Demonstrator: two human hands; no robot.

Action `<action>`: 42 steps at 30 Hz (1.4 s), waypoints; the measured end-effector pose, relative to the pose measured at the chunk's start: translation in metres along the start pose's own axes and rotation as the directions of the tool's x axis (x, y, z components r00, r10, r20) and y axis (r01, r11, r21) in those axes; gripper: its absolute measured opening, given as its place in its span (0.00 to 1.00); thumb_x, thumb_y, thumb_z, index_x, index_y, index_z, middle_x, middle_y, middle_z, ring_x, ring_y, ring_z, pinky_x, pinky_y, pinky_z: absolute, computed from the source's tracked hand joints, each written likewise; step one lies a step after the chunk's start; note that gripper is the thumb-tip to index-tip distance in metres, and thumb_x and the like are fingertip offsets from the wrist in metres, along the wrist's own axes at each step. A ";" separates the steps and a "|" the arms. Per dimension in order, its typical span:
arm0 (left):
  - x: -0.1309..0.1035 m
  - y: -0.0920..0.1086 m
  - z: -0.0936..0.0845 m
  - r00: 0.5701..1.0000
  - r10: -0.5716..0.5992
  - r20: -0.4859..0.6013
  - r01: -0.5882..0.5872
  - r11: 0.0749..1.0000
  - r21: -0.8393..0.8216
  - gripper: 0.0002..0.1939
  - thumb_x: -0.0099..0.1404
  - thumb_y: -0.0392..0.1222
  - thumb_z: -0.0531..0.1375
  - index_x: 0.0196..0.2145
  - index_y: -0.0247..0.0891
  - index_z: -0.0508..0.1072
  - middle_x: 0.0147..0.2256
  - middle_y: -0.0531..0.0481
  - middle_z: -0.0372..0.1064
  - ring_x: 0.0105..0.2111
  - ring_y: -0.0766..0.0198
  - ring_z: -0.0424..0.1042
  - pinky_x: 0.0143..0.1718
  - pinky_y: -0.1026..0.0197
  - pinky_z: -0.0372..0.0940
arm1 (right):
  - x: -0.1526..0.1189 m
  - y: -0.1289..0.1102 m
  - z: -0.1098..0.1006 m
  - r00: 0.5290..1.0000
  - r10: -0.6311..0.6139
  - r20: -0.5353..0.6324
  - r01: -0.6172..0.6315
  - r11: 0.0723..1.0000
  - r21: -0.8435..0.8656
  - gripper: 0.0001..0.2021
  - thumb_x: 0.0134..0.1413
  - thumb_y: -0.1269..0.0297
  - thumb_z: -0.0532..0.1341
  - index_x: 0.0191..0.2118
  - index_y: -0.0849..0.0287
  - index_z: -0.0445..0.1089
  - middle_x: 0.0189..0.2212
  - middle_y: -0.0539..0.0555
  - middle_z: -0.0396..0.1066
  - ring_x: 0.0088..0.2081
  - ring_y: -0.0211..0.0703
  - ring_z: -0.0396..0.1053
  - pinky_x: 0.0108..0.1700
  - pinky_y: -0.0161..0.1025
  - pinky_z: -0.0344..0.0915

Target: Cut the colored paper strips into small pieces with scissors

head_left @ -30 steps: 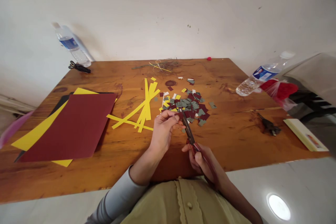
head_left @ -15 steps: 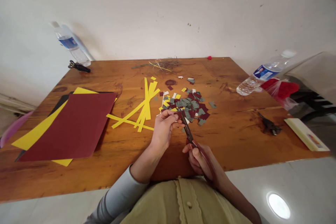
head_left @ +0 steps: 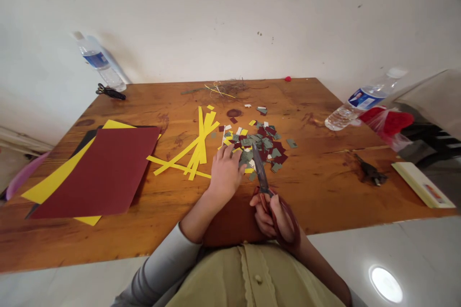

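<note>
My right hand (head_left: 275, 216) is wrapped round the red handles of a pair of scissors (head_left: 261, 172), whose dark blades point away from me and look closed. My left hand (head_left: 226, 172) reaches over the near left edge of a pile of cut paper pieces (head_left: 267, 143) in grey, maroon, yellow and white. Its fingers are spread and bent downward, with nothing visible held in them; whether the fingertips touch the paper I cannot tell. Left of that hand, long yellow paper strips (head_left: 200, 148) lie crossed over one another.
Maroon, yellow and black paper sheets (head_left: 97, 172) overlap at the left. Water bottles stand at the back left (head_left: 104, 64) and right (head_left: 360, 100). A black plug (head_left: 372, 172) and a white box (head_left: 421, 184) lie near the right edge. Thin scraps (head_left: 226, 88) sit by the wall.
My left hand has gone from a pinch beside the scissor tips to spread fingers lowered over the paper pile. The scissors have moved slightly away from it and their blades show more clearly.
</note>
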State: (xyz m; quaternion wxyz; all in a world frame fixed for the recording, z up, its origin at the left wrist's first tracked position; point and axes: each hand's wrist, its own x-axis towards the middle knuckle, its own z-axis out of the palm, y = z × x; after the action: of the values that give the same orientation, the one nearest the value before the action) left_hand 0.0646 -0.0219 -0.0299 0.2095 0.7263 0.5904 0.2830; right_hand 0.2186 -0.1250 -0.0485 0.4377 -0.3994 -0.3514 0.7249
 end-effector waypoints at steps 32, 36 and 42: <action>-0.034 -0.061 -0.089 0.943 -0.097 0.317 0.004 0.960 0.281 0.15 0.61 0.30 0.60 0.46 0.37 0.77 0.53 0.40 0.72 0.56 0.50 0.70 0.62 0.49 0.64 | 0.013 0.003 -0.022 0.970 -0.024 0.243 -0.065 0.934 0.350 0.21 0.65 0.43 0.63 0.39 0.57 0.80 0.16 0.38 0.47 0.13 0.26 0.37 0.15 0.25 0.52; -0.041 -0.051 -0.082 0.911 -0.081 0.405 -0.074 0.933 0.354 0.13 0.66 0.26 0.51 0.37 0.36 0.74 0.50 0.38 0.71 0.52 0.51 0.70 0.57 0.49 0.67 | 0.014 0.004 -0.022 0.972 -0.013 0.237 -0.073 0.934 0.349 0.21 0.64 0.42 0.64 0.38 0.56 0.81 0.16 0.39 0.47 0.13 0.26 0.37 0.15 0.25 0.52; -0.037 -0.043 -0.080 0.882 -0.053 0.469 -0.154 0.907 0.391 0.14 0.68 0.25 0.48 0.34 0.36 0.71 0.49 0.38 0.71 0.50 0.52 0.70 0.57 0.50 0.66 | 0.013 0.004 -0.020 0.973 -0.017 0.229 -0.066 0.936 0.347 0.21 0.64 0.42 0.65 0.38 0.56 0.80 0.16 0.38 0.48 0.13 0.25 0.38 0.15 0.25 0.52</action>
State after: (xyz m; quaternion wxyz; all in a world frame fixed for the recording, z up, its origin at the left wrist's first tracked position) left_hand -0.0250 -0.0516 -0.0035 0.1781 0.8162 0.5489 -0.0283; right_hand 0.2309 -0.1110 -0.0638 0.4495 -0.2329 -0.2589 0.8226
